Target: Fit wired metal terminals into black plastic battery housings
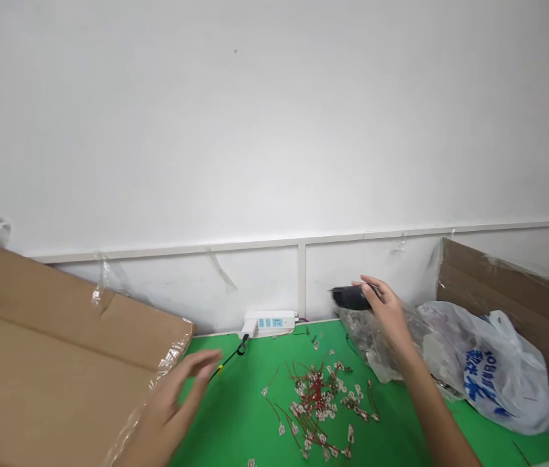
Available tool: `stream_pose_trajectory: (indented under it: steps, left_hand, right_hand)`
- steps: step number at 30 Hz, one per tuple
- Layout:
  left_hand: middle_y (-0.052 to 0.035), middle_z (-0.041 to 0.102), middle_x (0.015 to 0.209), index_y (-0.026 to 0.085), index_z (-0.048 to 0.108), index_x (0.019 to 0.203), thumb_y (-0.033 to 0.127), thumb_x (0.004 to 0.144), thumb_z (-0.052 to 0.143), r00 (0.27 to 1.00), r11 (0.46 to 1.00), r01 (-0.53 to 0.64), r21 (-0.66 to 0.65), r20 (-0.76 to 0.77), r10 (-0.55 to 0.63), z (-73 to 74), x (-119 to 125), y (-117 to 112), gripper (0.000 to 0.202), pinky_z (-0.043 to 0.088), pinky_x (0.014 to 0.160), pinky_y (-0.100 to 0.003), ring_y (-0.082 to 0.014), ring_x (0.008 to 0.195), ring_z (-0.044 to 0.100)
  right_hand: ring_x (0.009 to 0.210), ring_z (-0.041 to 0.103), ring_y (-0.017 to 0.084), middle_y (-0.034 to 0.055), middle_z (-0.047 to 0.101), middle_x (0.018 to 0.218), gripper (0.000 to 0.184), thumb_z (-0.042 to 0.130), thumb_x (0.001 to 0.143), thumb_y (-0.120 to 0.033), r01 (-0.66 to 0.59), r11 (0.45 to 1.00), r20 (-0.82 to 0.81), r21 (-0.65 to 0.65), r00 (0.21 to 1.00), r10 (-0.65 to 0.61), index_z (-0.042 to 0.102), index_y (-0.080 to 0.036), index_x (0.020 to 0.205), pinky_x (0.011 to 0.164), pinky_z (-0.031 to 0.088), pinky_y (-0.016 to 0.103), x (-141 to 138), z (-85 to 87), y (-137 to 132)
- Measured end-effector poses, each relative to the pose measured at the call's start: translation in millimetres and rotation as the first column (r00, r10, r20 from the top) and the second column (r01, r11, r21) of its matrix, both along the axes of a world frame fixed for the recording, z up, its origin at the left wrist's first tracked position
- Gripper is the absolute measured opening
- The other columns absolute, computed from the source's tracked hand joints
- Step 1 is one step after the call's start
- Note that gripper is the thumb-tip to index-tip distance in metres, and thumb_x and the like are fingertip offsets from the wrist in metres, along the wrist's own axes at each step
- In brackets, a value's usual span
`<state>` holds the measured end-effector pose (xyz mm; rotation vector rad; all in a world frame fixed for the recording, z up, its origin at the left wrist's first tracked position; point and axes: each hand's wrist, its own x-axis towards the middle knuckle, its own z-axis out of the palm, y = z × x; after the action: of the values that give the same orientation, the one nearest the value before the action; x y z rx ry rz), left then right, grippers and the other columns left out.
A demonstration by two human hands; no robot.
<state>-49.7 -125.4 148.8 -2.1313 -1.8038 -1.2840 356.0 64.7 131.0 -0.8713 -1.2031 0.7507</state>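
My right hand (385, 305) is raised at the table's far side, its fingers closed around a black handheld object (350, 298). What looks like a thin tip points left from that object; its exact kind is too blurred to make out. Lower left, my left hand (184, 389) hovers near the cardboard's edge, thumb and fingers apart, with nothing between them. Between the two hands lies a loose pile of small silvery parts (320, 402) with thin reddish wires on the green tabletop (235, 421). A few of these parts are scattered around the pile.
A white power strip (274, 321) sits against the wall, with a black cable (230, 357) running from its plug. Large cardboard (70, 363) leans at left; more cardboard (508, 285) stands at right behind a white plastic bag (493, 370) and clear plastic wrap (376, 344).
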Motion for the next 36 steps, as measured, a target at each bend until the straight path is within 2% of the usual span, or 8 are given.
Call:
stream_pose_trajectory:
  steps: [2, 7, 10, 14, 17, 22, 28, 36]
  left_hand:
    - [-0.0060, 0.074, 0.134, 0.027, 0.061, 0.141, 0.041, 0.107, 0.054, 0.981, 0.987, 0.162, -0.018, -0.110, -0.163, -22.8, 25.1, 44.1, 0.038, 0.063, 0.102, -0.042, -0.0255, 0.121, 0.073]
    - [-0.0188, 0.056, 0.157, 0.018, 0.034, 0.163, 0.021, 0.101, 0.056, 0.913, 0.927, 0.356, 0.116, -0.255, -0.318, -75.8, 80.3, 127.0, 0.065, 0.049, 0.119, -0.056, -0.0318, 0.145, 0.056]
    - [-0.0167, 0.057, 0.157, 0.023, 0.029, 0.166, 0.018, 0.096, 0.061, 0.828, 0.841, 0.532, 0.097, -0.267, -0.493, -102.7, 90.1, 141.0, 0.076, 0.052, 0.116, -0.054, -0.0302, 0.145, 0.057]
    - [-0.0128, 0.061, 0.154, 0.027, 0.041, 0.161, 0.016, 0.103, 0.054, 0.789, 0.785, 0.604, 0.137, -0.242, -0.565, -124.7, 93.2, 136.3, 0.060, 0.055, 0.112, -0.049, -0.0256, 0.141, 0.060]
    - [-0.0118, 0.062, 0.153, 0.026, 0.049, 0.155, 0.022, 0.106, 0.055, 0.831, 0.825, 0.551, 0.120, -0.169, -0.530, -130.8, 97.0, 125.2, 0.049, 0.053, 0.113, -0.046, -0.0241, 0.141, 0.061]
    - [-0.0125, 0.067, 0.146, 0.024, 0.048, 0.155, 0.024, 0.106, 0.055, 0.856, 0.837, 0.515, 0.187, -0.166, -0.489, -129.0, 104.2, 103.6, 0.049, 0.054, 0.109, -0.045, -0.0248, 0.137, 0.063]
    - [-0.0123, 0.072, 0.139, 0.026, 0.051, 0.151, 0.027, 0.106, 0.056, 0.842, 0.851, 0.500, 0.162, -0.321, -0.434, -119.7, 100.4, 98.6, 0.046, 0.058, 0.091, -0.040, -0.0265, 0.117, 0.073]
    - [-0.0089, 0.077, 0.121, 0.023, 0.061, 0.133, 0.029, 0.099, 0.060, 0.896, 0.897, 0.437, 0.064, -0.117, -0.428, -118.0, 96.6, 99.8, 0.034, 0.061, 0.092, -0.041, -0.0266, 0.111, 0.075]
  right_hand:
    - [0.113, 0.076, 0.029, 0.0134, 0.081, 0.116, 0.057, 0.077, 0.088, -0.059, -0.388, 0.914, -0.230, -0.117, 0.906, 0.355, 0.069, -0.020, 0.128, 0.094, 0.063, 0.040, -27.3, 10.1, 0.7]
    - [0.092, 0.080, 0.025, 0.0074, 0.081, 0.089, 0.044, 0.081, 0.084, -0.055, -0.633, 0.735, -0.290, -0.243, 0.771, 0.567, 0.076, -0.016, 0.105, 0.084, 0.065, 0.033, -71.6, -14.8, 1.8]
    - [0.084, 0.079, 0.021, 0.0051, 0.079, 0.083, 0.038, 0.081, 0.085, -0.052, -0.691, 0.653, -0.348, -0.311, 0.722, 0.598, 0.075, -0.016, 0.095, 0.080, 0.063, 0.027, -86.0, -41.5, -5.2]
    - [0.072, 0.075, 0.018, 0.0046, 0.076, 0.076, 0.036, 0.078, 0.088, -0.052, -0.724, 0.564, -0.412, -0.397, 0.689, 0.596, 0.073, -0.016, 0.085, 0.070, 0.060, 0.026, -98.3, -65.4, -15.1]
    - [0.066, 0.071, 0.019, 0.0052, 0.075, 0.074, 0.045, 0.071, 0.090, -0.062, -0.733, 0.511, -0.444, -0.449, 0.679, 0.584, 0.074, -0.017, 0.087, 0.062, 0.058, 0.028, -106.9, -74.3, -22.2]
    - [0.070, 0.065, 0.015, 0.0009, 0.075, 0.084, 0.036, 0.082, 0.085, -0.053, -0.687, 0.576, -0.455, -0.443, 0.726, 0.516, 0.075, -0.018, 0.094, 0.062, 0.052, 0.023, -118.0, -80.1, -39.6]
    - [0.050, 0.056, 0.014, -0.0019, 0.064, 0.060, 0.038, 0.065, 0.097, -0.052, -0.737, 0.344, -0.584, -0.582, 0.673, 0.454, 0.068, -0.019, 0.079, 0.048, 0.045, 0.024, -117.7, -79.8, -49.8]
    - [0.055, 0.060, 0.015, 0.0021, 0.070, 0.069, 0.048, 0.050, 0.103, -0.059, -0.732, 0.398, -0.516, -0.553, 0.675, 0.527, 0.073, -0.018, 0.093, 0.050, 0.049, 0.025, -120.7, -83.6, -53.7]
